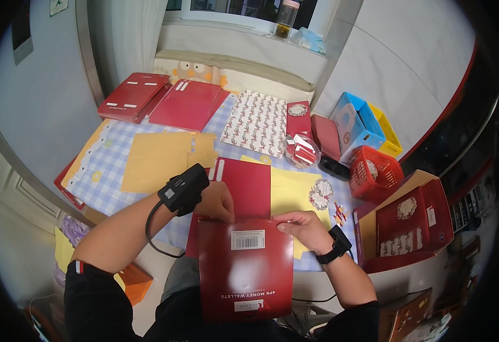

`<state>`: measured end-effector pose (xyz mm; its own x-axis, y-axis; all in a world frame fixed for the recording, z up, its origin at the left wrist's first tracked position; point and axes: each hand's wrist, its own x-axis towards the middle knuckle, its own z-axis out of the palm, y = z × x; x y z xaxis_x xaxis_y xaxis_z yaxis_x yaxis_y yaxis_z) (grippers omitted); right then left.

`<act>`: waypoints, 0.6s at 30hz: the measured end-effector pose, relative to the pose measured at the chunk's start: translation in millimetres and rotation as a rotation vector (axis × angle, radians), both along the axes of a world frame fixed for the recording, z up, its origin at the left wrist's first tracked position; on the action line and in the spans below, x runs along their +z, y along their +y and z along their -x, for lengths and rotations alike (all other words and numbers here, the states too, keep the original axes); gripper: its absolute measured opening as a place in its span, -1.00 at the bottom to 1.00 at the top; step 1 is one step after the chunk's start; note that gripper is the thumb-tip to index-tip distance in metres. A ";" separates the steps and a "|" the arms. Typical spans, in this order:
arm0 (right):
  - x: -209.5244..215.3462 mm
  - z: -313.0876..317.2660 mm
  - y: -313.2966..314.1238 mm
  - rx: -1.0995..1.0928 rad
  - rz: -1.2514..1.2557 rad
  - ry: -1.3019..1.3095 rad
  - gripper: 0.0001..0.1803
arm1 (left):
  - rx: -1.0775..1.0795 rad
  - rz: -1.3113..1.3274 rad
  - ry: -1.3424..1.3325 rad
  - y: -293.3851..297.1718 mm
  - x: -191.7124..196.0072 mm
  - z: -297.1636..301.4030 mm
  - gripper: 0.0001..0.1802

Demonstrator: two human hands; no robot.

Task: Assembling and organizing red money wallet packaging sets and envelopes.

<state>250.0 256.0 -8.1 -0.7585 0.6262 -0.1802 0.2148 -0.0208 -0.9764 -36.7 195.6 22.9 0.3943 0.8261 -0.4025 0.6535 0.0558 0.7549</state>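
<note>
Both hands meet at the top edge of a glossy red packet (245,271) that is held upright over the person's lap, just off the counter's (113,165) near edge. The left hand (215,202) is curled closed over the packet's upper left corner, its fingers hidden behind the packet, so how they grip cannot be told. The right hand (302,227) pinches the top edge at the right, thumb on the front face beside a white barcode label (247,239).

Behind the packet, a red card sheet (244,185) and a yellow sheet (292,191) lie on the checked cloth. A round paper cut-out (321,194) rests on the yellow sheet. Toward the far edge lie stacks of red envelopes (135,96) and a patterned sheet (255,122). At the right edge stand a red mesh basket (375,171) and what looks like an open red box (409,225).
</note>
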 end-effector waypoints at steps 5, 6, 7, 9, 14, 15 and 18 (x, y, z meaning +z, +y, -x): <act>-3.1 -0.7 1.0 0.011 0.019 0.007 -0.75 | 0.004 0.023 0.033 -5.5 5.6 -1.5 -0.77; -2.9 -0.3 1.2 0.015 0.020 0.008 -0.75 | 0.008 0.025 0.034 -8.6 6.8 -0.7 -0.77; -2.4 0.1 1.3 0.014 0.016 0.001 -0.74 | -0.001 -0.021 0.023 -13.1 7.4 1.1 -0.77; -1.8 -1.7 0.7 0.005 0.016 -0.007 -0.74 | -0.018 -0.063 0.013 -18.5 8.5 6.4 -0.76; 0.0 -5.5 -2.3 -0.003 0.029 0.026 -0.74 | 0.091 0.019 -0.006 -38.3 4.9 26.2 -0.74; 0.0 -5.3 -2.7 0.000 0.030 0.027 -0.74 | 0.122 0.030 0.025 -42.3 8.9 24.2 -0.75; 0.9 -3.9 -4.3 -0.001 0.031 0.006 -0.74 | 0.181 0.081 -0.045 -50.1 4.9 22.9 -0.78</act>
